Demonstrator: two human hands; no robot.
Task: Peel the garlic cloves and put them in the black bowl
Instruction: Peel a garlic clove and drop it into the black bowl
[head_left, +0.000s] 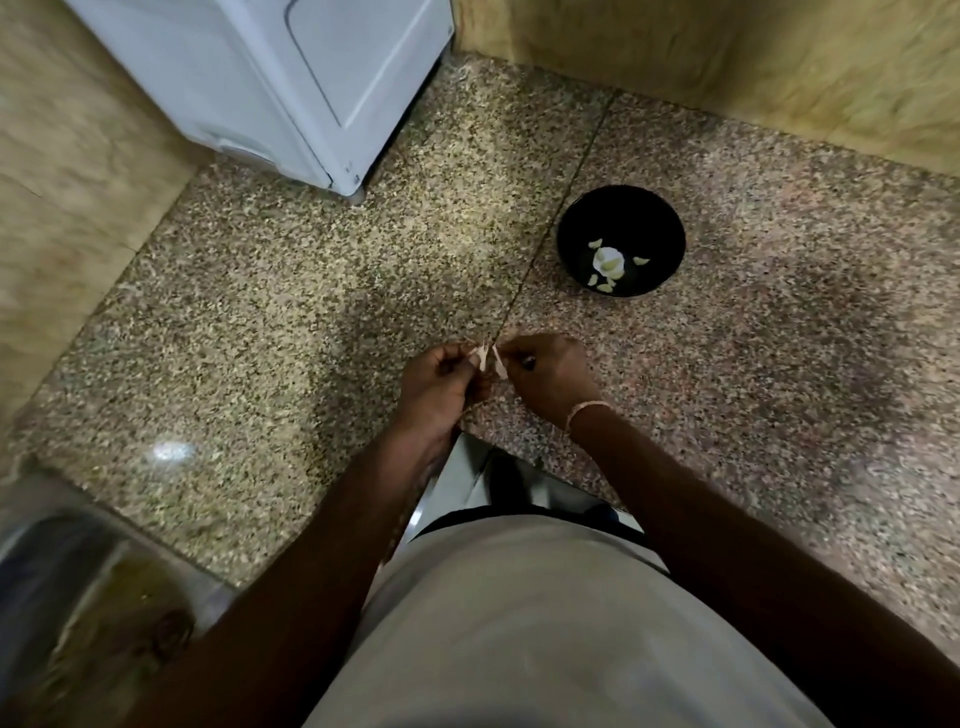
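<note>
The speckled granite bench (311, 260) runs into a corner, with a white appliance (270, 78) at the back. My left hand (441, 379) and my right hand (550, 379) meet close together, and the fingers of both pinch one garlic clove (488, 361), pulling at its papery skin; its long axis I cannot tell. The black bowl (660, 218) stands beyond my fingers and to their right, well apart, with peeled cloves (610, 262) already inside. My right hand is nearer to it, so I think this hand should carry the clove there.
</note>
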